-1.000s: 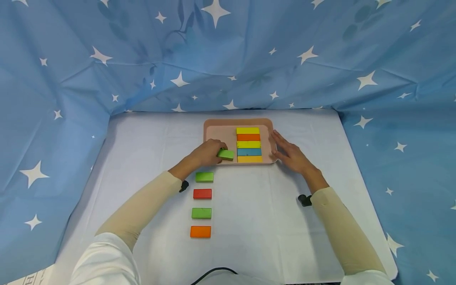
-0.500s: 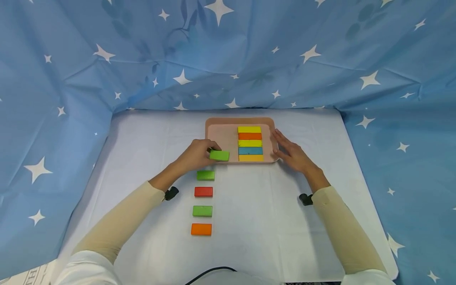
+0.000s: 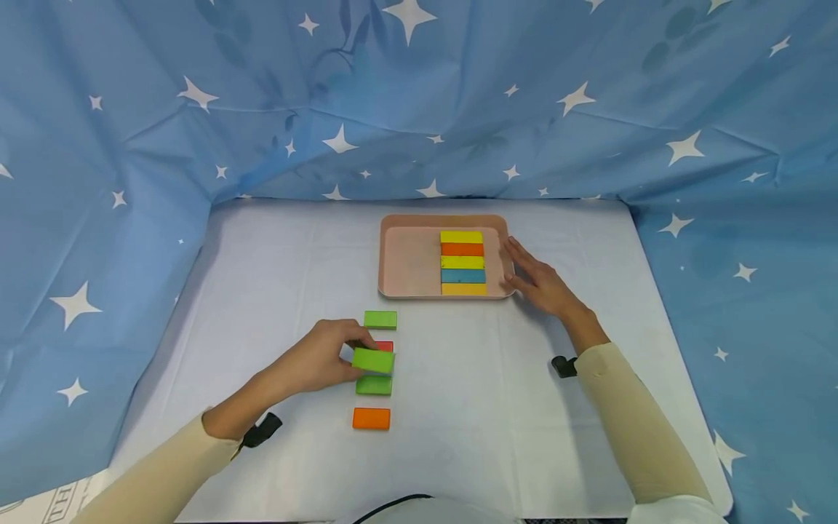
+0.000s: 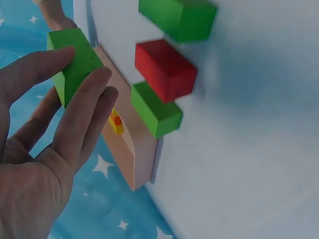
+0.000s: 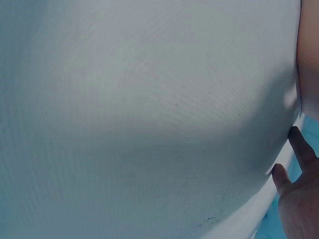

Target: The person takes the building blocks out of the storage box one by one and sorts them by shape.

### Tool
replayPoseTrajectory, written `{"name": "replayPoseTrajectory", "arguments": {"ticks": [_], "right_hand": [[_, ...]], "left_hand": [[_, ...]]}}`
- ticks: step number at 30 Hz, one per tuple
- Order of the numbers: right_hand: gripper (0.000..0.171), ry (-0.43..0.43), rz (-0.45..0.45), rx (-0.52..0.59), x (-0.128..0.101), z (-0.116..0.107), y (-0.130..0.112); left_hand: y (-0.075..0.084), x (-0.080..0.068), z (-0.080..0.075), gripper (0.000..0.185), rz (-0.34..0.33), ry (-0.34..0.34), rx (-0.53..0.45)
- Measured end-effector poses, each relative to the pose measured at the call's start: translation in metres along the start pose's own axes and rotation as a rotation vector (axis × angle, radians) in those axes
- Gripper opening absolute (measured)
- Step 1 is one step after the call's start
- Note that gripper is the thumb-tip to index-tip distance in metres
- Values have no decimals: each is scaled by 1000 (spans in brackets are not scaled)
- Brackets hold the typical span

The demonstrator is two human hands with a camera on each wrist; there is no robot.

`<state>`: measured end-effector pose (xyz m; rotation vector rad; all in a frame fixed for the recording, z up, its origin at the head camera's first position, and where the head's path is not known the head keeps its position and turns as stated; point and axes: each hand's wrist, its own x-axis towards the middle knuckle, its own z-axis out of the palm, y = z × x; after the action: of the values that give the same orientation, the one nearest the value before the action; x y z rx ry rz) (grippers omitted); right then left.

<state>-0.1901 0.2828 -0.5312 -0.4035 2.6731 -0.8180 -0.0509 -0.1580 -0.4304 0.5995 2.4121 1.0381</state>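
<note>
My left hand (image 3: 322, 358) pinches a green block (image 3: 373, 360) between thumb and fingers, held above the column of blocks on the white table. In the left wrist view that same green block (image 4: 75, 62) sits at the fingertips of the left hand (image 4: 50, 144). Beneath it, a red block (image 3: 385, 346) is partly covered. My right hand (image 3: 542, 286) rests at the right edge of the pink tray (image 3: 409, 292), its fingers extended. Several blocks lie stacked in a column inside the tray, among them a blue block (image 3: 463, 276) and an orange block (image 3: 462, 249).
An orange block (image 3: 371, 418) lies nearest the person in the loose column. Another green block (image 3: 380, 320) lies at its far end, just before the tray. Blue star-patterned cloth (image 3: 419, 102) hangs behind the table. A black cable (image 3: 393, 502) curves at the front edge.
My left hand has lifted the green block out of the tray's left part and carried it toward the person, over the loose column. The right hand has stayed at the tray.
</note>
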Motion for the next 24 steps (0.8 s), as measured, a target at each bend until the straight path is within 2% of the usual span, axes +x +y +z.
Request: {"name": "replayPoseTrajectory", "arguments": {"ticks": [5, 9, 11, 14, 17, 21, 24], "right_hand": [[74, -4, -1, 7, 0, 0, 0], [74, -10, 11, 10, 0, 0, 0], [74, -12, 14, 13, 0, -1, 0], [74, -13, 9, 18, 1, -2, -1], [75, -12, -2, 19, 1, -2, -1], [75, -10, -3, 18, 0, -1, 0], [74, -7, -23, 22, 1, -1, 1]], "left_hand": [[2, -30, 19, 34, -23, -81, -91], [5, -49, 37, 37, -7, -155, -148], [6, -56, 47, 38, 2, -167, -166], [7, -67, 62, 40, -10, -164, -211], [4, -75, 76, 41, -21, -131, -221], [-2, -82, 89, 39, -44, -86, -192], [-8, -85, 98, 38, -88, -85, -184]]}}
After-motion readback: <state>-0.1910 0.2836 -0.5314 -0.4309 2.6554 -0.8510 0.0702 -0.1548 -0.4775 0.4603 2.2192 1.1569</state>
